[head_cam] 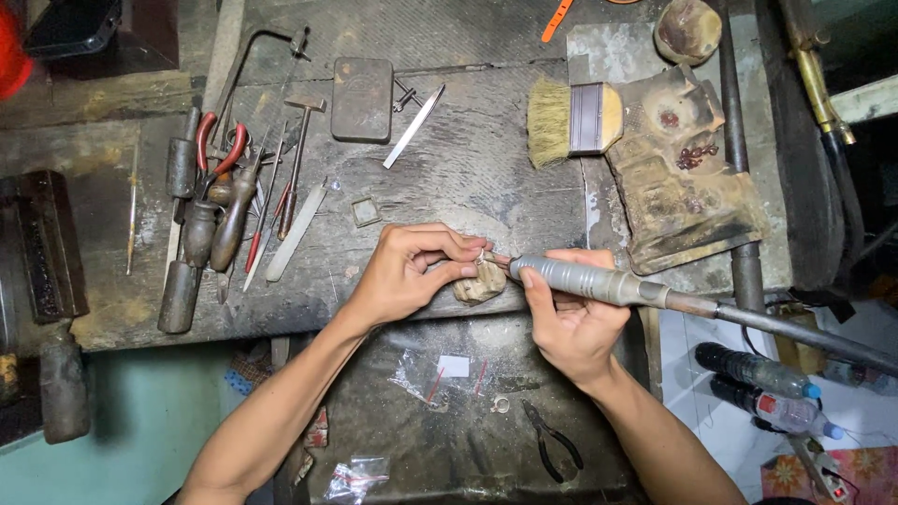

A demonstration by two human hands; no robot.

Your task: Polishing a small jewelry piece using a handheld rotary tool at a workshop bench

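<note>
My left hand (412, 271) pinches a small metal ring (483, 253) against a worn wooden bench peg (479, 283) at the front edge of the workbench (449, 178). In my right hand (572, 323) is a grey rotary handpiece (585, 279), held like a pen. Its tip touches the ring. A flexible shaft (795, 332) runs from the handpiece off to the right.
At the left lie pliers with red handles (217, 148), wooden-handled tools (215, 224), a small hammer (297, 150) and a saw frame (253, 56). A flat tin (361, 99), a brush (572, 120) and a charred block (678, 173) sit behind. Black pliers (552, 440) and plastic bags (421, 374) lie in the tray below.
</note>
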